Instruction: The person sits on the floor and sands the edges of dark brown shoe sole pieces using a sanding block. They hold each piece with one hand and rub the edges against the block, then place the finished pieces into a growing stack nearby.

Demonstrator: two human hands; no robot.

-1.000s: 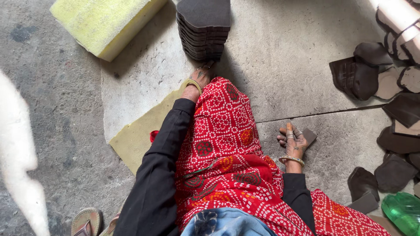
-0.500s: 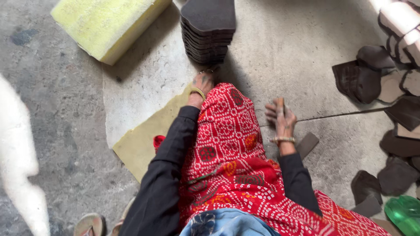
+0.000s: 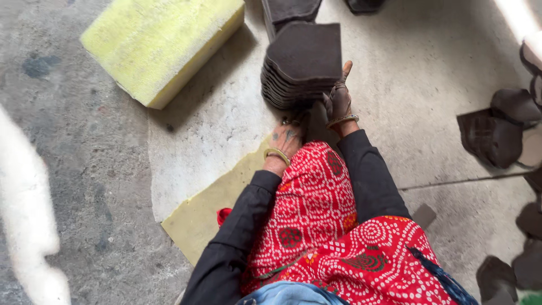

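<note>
A stack of several dark brown cut pieces stands on the concrete floor just ahead of me. My left hand presses its fingers against the near bottom edge of the stack. My right hand lies flat against the stack's right side, thumb up. Both arms are in black sleeves, with a bangle on each wrist. A red patterned cloth covers my lap.
A thick yellow foam block lies at the upper left. A thin yellowish sheet lies under my left arm. More dark pieces are scattered on the floor at the right, with another stack behind.
My right hand has swung from the floor at my right to the right side of the stack. The view has moved closer to the stack. My left hand stays at its base.
</note>
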